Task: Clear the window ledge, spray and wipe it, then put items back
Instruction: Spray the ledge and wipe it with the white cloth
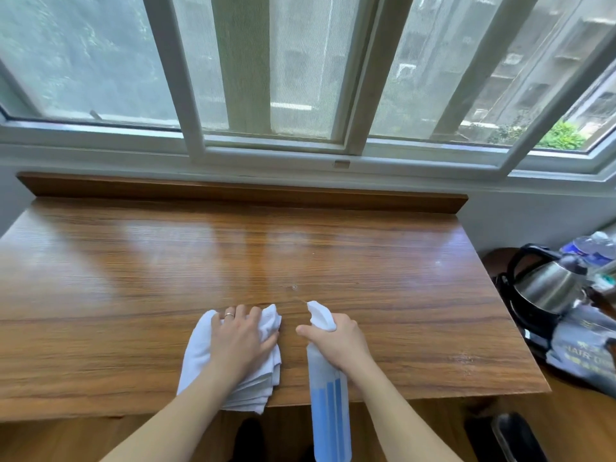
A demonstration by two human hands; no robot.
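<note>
The wooden window ledge (233, 255) spans the view under the window, bare of items, with small droplets near its middle. My left hand (241, 335) lies on a folded white cloth (200, 355) at the ledge's front edge, fingers curled into the cloth's far end. My right hand (336, 341) grips the neck of a clear spray bottle (328, 401) holding blue liquid. Its white nozzle (320, 315) points away from me toward the middle of the ledge, and my index finger is stretched out to the left.
To the right, below the ledge, stand a steel electric kettle (546, 288), plastic water bottles (590, 248) and a packaged item with printed text (586, 348). A raised wooden lip (240, 191) runs along the back under the white window frame (266, 151).
</note>
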